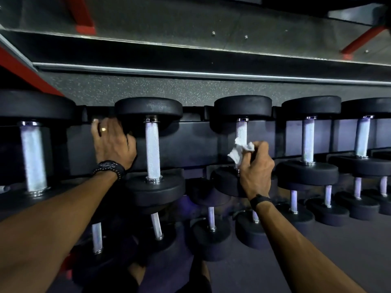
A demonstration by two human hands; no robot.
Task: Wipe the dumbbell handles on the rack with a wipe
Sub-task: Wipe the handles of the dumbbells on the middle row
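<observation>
Black dumbbells with knurled silver handles lie in a row on the top tier of the rack (190,142). My right hand (257,168) grips a crumpled white wipe (240,150) and holds it against the handle of the third dumbbell (241,129), covering the handle's lower part. My left hand (113,142) rests on the rack's back rail between the first dumbbell handle (33,157) and the second dumbbell handle (152,149), its fingertips behind the second dumbbell's far head. Two more handles (307,139) stand bare to the right.
A lower tier holds several smaller dumbbells (211,220) below my arms. Behind the rack runs a speckled dark floor strip (190,89) and a mirror base. Red frame legs (29,75) show at the left and upper corners. My knees are at the bottom edge.
</observation>
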